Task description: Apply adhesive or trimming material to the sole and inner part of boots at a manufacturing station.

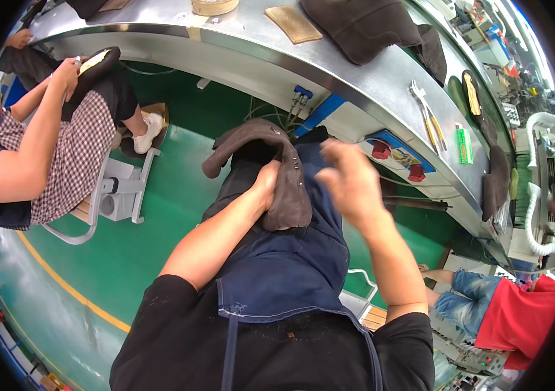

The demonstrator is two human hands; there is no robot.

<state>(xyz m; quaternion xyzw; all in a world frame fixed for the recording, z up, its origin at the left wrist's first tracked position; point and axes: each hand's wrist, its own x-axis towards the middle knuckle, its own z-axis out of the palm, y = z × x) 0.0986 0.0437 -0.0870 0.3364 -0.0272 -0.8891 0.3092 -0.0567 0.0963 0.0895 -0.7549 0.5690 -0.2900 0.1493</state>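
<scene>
A dark brown suede boot upper (292, 195) lies across my lap on the blue apron, with a row of small metal eyelets or hooks along one edge. My left hand (268, 181) grips its inner edge, fingers tucked inside the curved opening and partly hidden. To the right of the upper, my right hand (350, 176) is raised in the air, apart from it and somewhat blurred. Its thumb and fingers are spread, and nothing shows between them.
On the metal bench (382, 91) lie pincers (428, 117) with yellow handles, a green-and-white packet (464, 144), a tan pad (292, 24), a roll of tape (214, 6) and more brown suede pieces (362, 29). A seated co-worker (49, 130) handles a shoe at left; a person in red (518, 319) is at right.
</scene>
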